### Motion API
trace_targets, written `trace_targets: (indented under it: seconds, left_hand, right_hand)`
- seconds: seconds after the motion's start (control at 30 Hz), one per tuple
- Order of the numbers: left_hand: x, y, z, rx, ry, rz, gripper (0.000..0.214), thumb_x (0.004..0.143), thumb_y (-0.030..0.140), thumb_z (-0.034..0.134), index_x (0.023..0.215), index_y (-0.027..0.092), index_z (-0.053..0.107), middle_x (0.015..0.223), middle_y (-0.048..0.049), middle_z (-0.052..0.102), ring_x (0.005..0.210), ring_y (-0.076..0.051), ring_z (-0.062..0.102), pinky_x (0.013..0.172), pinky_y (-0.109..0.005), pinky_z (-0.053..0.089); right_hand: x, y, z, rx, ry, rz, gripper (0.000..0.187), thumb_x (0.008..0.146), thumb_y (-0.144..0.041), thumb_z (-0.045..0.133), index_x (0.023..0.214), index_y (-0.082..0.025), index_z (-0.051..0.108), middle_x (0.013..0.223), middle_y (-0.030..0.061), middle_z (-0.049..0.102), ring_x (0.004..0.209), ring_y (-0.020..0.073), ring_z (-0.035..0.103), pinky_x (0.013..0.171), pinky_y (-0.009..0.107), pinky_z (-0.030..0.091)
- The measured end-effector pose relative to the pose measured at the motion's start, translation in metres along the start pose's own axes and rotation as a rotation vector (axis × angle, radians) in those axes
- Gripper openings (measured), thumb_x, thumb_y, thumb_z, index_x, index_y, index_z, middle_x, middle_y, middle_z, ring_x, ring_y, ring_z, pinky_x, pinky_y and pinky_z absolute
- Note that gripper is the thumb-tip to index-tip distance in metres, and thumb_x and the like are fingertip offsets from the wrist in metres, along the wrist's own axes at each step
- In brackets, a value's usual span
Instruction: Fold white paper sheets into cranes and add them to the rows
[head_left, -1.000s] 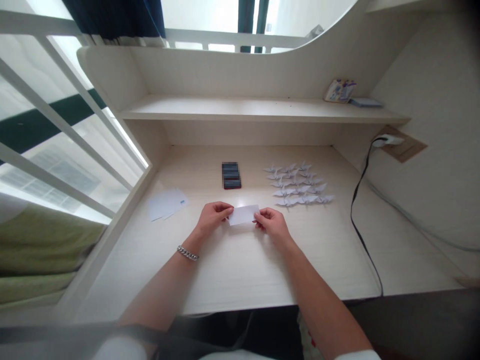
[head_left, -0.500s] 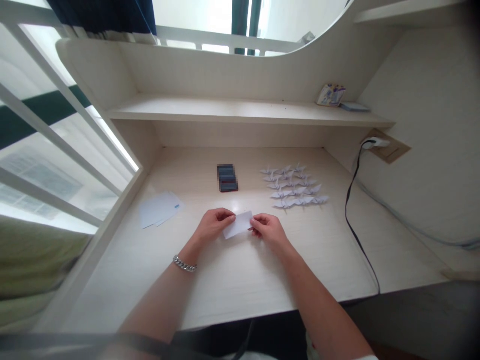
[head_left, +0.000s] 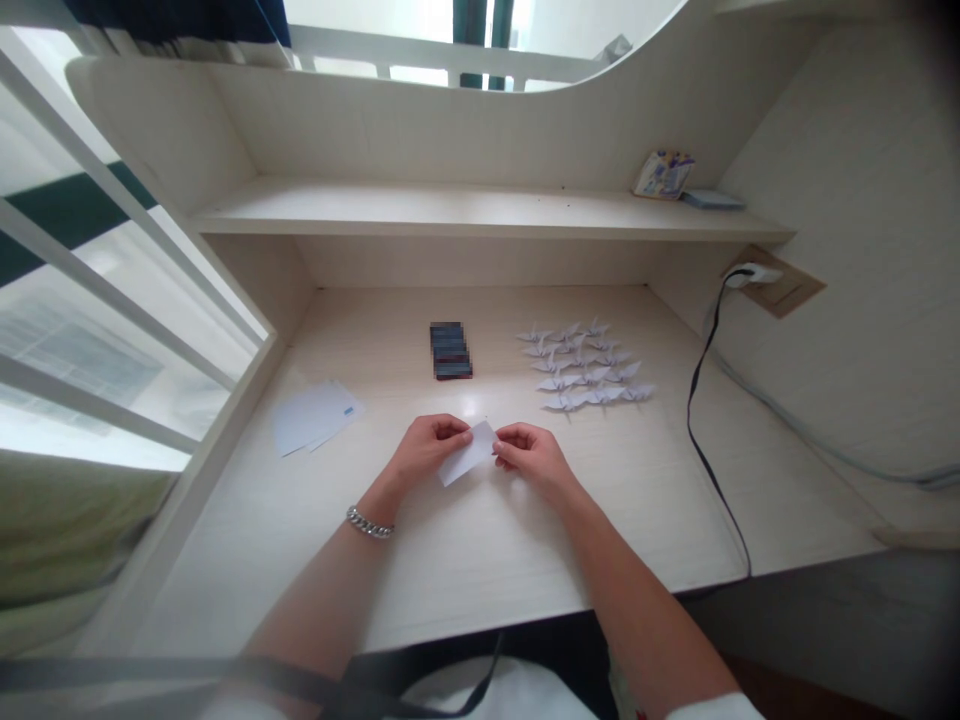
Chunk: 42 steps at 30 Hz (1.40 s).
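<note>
We pinch the slanted white paper (head_left: 463, 460) at its ends with our left hand (head_left: 426, 446) and right hand (head_left: 531, 455), over the desk (head_left: 465, 570), where an uneven tug from either could crease it crookedly or tear it.

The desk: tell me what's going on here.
A person has a small white paper in both hands, the left hand gripping its upper left side and the right hand at its right corner. The paper is slanted and shows no clear fold. On the desk, folded white birds stand in rows to the right, flat sheets lie overlapping to the left, and a dark, pixelated thing lies beyond the hands.
</note>
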<state>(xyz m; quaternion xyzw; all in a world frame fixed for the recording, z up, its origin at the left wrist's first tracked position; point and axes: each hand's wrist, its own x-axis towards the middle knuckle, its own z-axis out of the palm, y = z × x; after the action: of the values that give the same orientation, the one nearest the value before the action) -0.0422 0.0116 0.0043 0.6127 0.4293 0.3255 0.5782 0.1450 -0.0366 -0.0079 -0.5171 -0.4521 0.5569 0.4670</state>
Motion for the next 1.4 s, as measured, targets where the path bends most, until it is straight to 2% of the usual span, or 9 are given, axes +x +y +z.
trace_targets:
  seconds: [0.27, 0.37, 0.5, 0.57, 0.7, 0.8, 0.97, 1.2, 1.4]
  left_hand:
    - [0.003, 0.011, -0.003, -0.048, 0.006, 0.011, 0.028, 0.064, 0.035, 0.069, 0.081, 0.012, 0.068, 0.074, -0.0058, 0.067, 0.064, -0.015, 0.058, 0.056, -0.024, 0.043]
    - [0.007, 0.008, -0.004, -0.071, 0.052, 0.009, 0.03, 0.064, 0.035, 0.069, 0.082, 0.012, 0.067, 0.075, -0.0059, 0.067, 0.064, -0.014, 0.058, 0.056, -0.023, 0.042]
    - [0.008, -0.001, -0.004, -0.065, 0.101, -0.019, 0.031, 0.064, 0.037, 0.069, 0.083, 0.011, 0.068, 0.076, -0.0067, 0.068, 0.064, -0.014, 0.059, 0.054, -0.023, 0.042]
    - [0.007, -0.003, -0.005, -0.07, 0.094, -0.026, 0.032, 0.065, 0.037, 0.069, 0.084, 0.012, 0.068, 0.078, -0.0069, 0.069, 0.065, -0.015, 0.059, 0.055, -0.023, 0.042]
    - [0.002, -0.002, -0.005, -0.08, 0.055, -0.057, 0.033, 0.066, 0.037, 0.068, 0.087, 0.012, 0.067, 0.079, -0.0071, 0.069, 0.065, -0.015, 0.06, 0.056, -0.023, 0.043]
    - [0.0, -0.001, -0.005, -0.063, 0.072, -0.06, 0.032, 0.067, 0.037, 0.067, 0.088, 0.012, 0.067, 0.08, -0.0077, 0.069, 0.066, -0.015, 0.06, 0.055, -0.023, 0.042]
    - [-0.005, 0.005, -0.003, -0.065, 0.077, -0.048, 0.031, 0.067, 0.035, 0.067, 0.09, 0.013, 0.066, 0.081, -0.0071, 0.068, 0.066, -0.015, 0.06, 0.054, -0.023, 0.042]
    - [-0.009, 0.009, -0.003, -0.162, 0.13, -0.045, 0.016, 0.065, 0.026, 0.068, 0.077, 0.015, 0.07, 0.072, -0.0032, 0.066, 0.058, -0.011, 0.055, 0.05, -0.021, 0.038]
    - [-0.01, 0.009, -0.001, -0.221, 0.117, -0.031, 0.01, 0.068, 0.024, 0.066, 0.074, 0.016, 0.068, 0.07, -0.0017, 0.064, 0.058, -0.01, 0.053, 0.049, -0.019, 0.036]
  right_hand:
    - [0.01, -0.015, 0.004, -0.004, 0.009, -0.002, 0.025, 0.063, -0.033, 0.07, 0.079, -0.014, 0.063, 0.066, 0.0028, 0.064, 0.053, 0.0109, 0.059, 0.049, 0.021, 0.046]
    - [0.022, -0.022, 0.003, -0.035, -0.039, 0.018, 0.025, 0.064, -0.034, 0.071, 0.08, -0.015, 0.063, 0.067, 0.0037, 0.065, 0.055, 0.0121, 0.061, 0.05, 0.022, 0.048]
    - [0.031, -0.014, 0.003, -0.016, -0.105, 0.051, 0.027, 0.064, -0.035, 0.071, 0.08, -0.015, 0.064, 0.062, 0.0029, 0.064, 0.056, 0.0136, 0.062, 0.054, 0.024, 0.049]
    - [0.031, -0.007, 0.003, -0.008, -0.076, 0.035, 0.029, 0.063, -0.037, 0.072, 0.079, -0.015, 0.064, 0.06, 0.0021, 0.064, 0.053, 0.0127, 0.061, 0.052, 0.024, 0.049]
    - [0.028, -0.001, 0.0, 0.078, -0.138, 0.026, 0.033, 0.062, -0.037, 0.072, 0.084, -0.013, 0.064, 0.065, 0.0031, 0.065, 0.057, 0.0136, 0.062, 0.056, 0.025, 0.049]
    - [0.027, -0.002, -0.001, 0.12, -0.17, 0.044, 0.03, 0.061, -0.032, 0.073, 0.083, -0.013, 0.065, 0.066, 0.0033, 0.066, 0.059, 0.0138, 0.063, 0.058, 0.026, 0.049]
    - [0.025, -0.006, 0.002, 0.108, -0.119, 0.035, 0.027, 0.06, -0.03, 0.073, 0.081, -0.014, 0.067, 0.064, 0.0027, 0.065, 0.056, 0.0131, 0.062, 0.055, 0.025, 0.048]
    - [0.019, -0.012, 0.004, 0.229, -0.128, 0.053, 0.024, 0.058, -0.023, 0.074, 0.08, -0.014, 0.07, 0.062, 0.0029, 0.065, 0.056, 0.0132, 0.062, 0.053, 0.024, 0.049]
    - [0.017, -0.016, 0.004, 0.289, -0.151, 0.053, 0.02, 0.061, -0.019, 0.071, 0.081, -0.014, 0.071, 0.06, 0.0042, 0.066, 0.059, 0.0131, 0.063, 0.057, 0.023, 0.05]
